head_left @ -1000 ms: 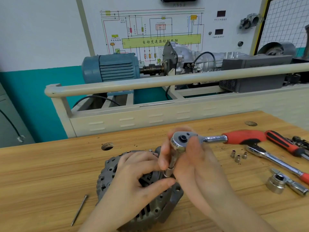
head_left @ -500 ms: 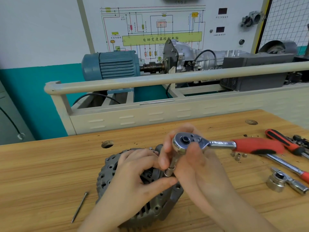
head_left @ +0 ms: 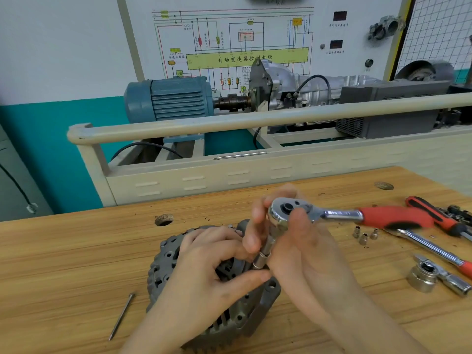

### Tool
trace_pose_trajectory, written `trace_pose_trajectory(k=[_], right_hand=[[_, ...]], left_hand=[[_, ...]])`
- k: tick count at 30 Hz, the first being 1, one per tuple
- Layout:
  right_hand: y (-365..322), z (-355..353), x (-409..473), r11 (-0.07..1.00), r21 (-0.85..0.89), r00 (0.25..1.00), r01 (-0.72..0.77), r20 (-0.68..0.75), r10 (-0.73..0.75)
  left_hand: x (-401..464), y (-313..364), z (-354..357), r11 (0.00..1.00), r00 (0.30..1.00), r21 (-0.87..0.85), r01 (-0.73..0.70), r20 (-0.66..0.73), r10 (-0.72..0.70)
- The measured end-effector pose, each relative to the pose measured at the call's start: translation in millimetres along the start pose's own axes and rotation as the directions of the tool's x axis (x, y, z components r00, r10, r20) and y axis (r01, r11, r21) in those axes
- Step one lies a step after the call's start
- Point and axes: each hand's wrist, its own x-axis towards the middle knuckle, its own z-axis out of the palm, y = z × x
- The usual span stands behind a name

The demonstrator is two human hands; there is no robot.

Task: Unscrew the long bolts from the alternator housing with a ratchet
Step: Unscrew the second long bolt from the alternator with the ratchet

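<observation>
A grey alternator housing (head_left: 163, 267) lies on the wooden bench near the front edge. My left hand (head_left: 212, 272) lies over its top, thumb stretched toward the socket. A chrome ratchet (head_left: 288, 213) with a red handle (head_left: 396, 217) stands on an extension and socket (head_left: 261, 260) set down onto the housing. My right hand (head_left: 296, 249) grips the ratchet head, thumb on top and fingers behind it. The bolt under the socket is hidden. One long bolt (head_left: 121, 316) lies loose on the bench to the left of the housing.
To the right lie three small sockets (head_left: 364, 235), a second red-handled ratchet (head_left: 434, 251), a screwdriver (head_left: 434, 213) and a large socket on an adapter (head_left: 424, 275). A beige railing (head_left: 255, 121) and a training rig with a blue motor (head_left: 168, 100) stand behind the bench.
The ratchet's red handle has swung toward me and to the right, clockwise as seen from above, over the tools there. My left hand has stayed on the housing.
</observation>
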Motion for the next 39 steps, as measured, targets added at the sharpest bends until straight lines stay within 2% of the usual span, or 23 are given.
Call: trace_pose_trajectory(k=[6,10,19,29,39], right_hand=[[-0.9,-0.3,1.0,1.000,0.007,1.000,0.012,0.023,-0.012],[-0.8,-1.5,2.8,1.000,0.015,0.999,-0.022,0.038,0.021],[-1.1,1.3,-2.0,0.999,-0.036,1.000,0.002,0.029,-0.001],[-0.6,0.9,1.3,1.000,-0.015,1.000,0.006,0.029,-0.006],[2.0,-3.2,1.8,1.000,-0.006,1.000,0.000,0.005,0.000]], left_hand=[[1.9,-0.1,-1.9,0.999,0.999,-0.045,-0.029,0.028,0.031],[1.4,-2.4,-1.9,0.999,0.997,-0.010,-0.050,0.060,0.051],[-0.2,1.8,1.2,1.000,0.999,0.013,-0.022,-0.031,0.022],[1.8,0.6,-2.6,0.997,0.997,-0.031,-0.066,0.047,0.068],[-0.4,-0.6,-0.1,0.992,0.995,0.115,0.043,0.083,-0.053]])
